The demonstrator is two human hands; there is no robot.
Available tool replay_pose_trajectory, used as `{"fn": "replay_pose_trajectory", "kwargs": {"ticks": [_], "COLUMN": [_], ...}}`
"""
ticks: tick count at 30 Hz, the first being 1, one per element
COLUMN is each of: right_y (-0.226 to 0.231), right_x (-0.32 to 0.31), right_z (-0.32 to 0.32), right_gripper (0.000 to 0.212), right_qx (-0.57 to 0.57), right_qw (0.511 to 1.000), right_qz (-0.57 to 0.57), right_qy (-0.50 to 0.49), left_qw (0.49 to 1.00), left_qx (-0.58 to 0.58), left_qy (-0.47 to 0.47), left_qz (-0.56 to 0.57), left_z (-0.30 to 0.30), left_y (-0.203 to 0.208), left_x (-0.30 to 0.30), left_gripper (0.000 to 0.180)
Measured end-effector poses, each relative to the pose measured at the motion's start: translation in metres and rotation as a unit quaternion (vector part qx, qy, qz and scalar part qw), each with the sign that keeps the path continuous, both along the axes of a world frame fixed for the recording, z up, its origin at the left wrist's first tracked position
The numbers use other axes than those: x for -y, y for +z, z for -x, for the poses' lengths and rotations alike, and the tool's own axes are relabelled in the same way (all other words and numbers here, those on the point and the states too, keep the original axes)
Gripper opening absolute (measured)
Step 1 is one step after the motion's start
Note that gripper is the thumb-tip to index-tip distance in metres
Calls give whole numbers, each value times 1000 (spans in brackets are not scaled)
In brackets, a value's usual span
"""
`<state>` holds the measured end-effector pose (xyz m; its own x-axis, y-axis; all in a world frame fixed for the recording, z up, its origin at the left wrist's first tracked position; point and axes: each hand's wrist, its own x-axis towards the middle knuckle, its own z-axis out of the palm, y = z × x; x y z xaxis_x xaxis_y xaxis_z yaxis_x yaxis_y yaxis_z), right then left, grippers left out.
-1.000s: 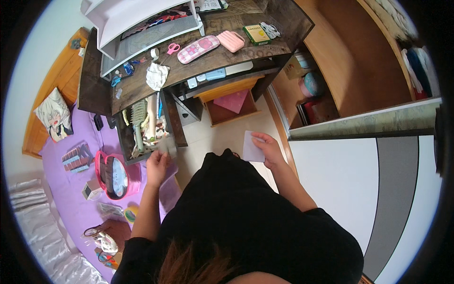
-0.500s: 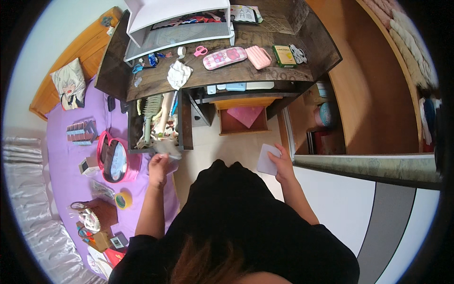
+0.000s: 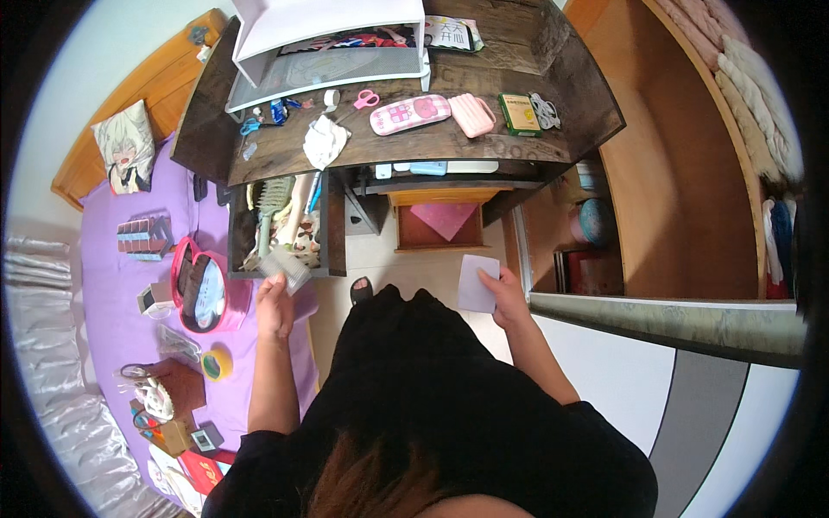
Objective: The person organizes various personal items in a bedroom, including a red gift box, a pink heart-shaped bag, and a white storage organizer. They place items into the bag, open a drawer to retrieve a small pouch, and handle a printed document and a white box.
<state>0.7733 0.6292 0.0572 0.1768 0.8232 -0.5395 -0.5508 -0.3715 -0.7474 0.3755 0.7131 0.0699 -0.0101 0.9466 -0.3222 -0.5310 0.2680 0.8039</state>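
My left hand (image 3: 275,309) pinches a small see-through rectangular piece with fine ribs (image 3: 288,270); its exact kind is unclear. It overlaps the front edge of an open dark drawer (image 3: 335,250). Inside that drawer lie a pale green hairbrush (image 3: 275,200), a blue pen and a patterned cloth or pouch (image 3: 304,242). In my right hand (image 3: 509,300) is a flat, pale, card-like square (image 3: 477,283), gripped by its right edge with the thumb on top. It hangs over the floor, well apart from the desk.
The dark wood desk (image 3: 397,147) holds a crumpled white cloth (image 3: 325,142), pink scissors (image 3: 366,99), a pink pencil case (image 3: 410,115) and a white riser (image 3: 328,76). A wooden drawer (image 3: 439,249) stands open below. Left is a purple bed with a pink bag (image 3: 211,324); right, an open cabinet (image 3: 691,173).
The see-through piece, blurred before, now shows its ribs clearly. Both hands have shifted slightly left in view, and a sandalled foot has appeared below the drawer.
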Motion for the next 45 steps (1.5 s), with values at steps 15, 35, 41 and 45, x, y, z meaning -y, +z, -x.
{"fn": "replay_pose_trajectory", "kwargs": {"ticks": [15, 35, 41, 45], "right_y": [-2, 52, 42, 31], "right_x": [-44, -176, -210, -232], "right_z": [22, 123, 152, 155], "right_gripper": [22, 24, 29, 31], "right_qx": [16, -11, 9, 112], "right_qw": [1000, 996, 995, 992], "right_qz": [19, -13, -36, -31], "right_qy": [-1, 83, 94, 50], "left_qw": [999, 989, 966, 937], "left_qx": [34, 42, -218, -319], "left_qy": [-4, -113, -135, -143], "left_qz": [-25, 84, 32, -2], "left_z": [-3, 13, 23, 19], "left_y": [-21, -17, 11, 4], "left_x": [-90, -192, -224, -238], "left_gripper": [9, 5, 11, 25]}}
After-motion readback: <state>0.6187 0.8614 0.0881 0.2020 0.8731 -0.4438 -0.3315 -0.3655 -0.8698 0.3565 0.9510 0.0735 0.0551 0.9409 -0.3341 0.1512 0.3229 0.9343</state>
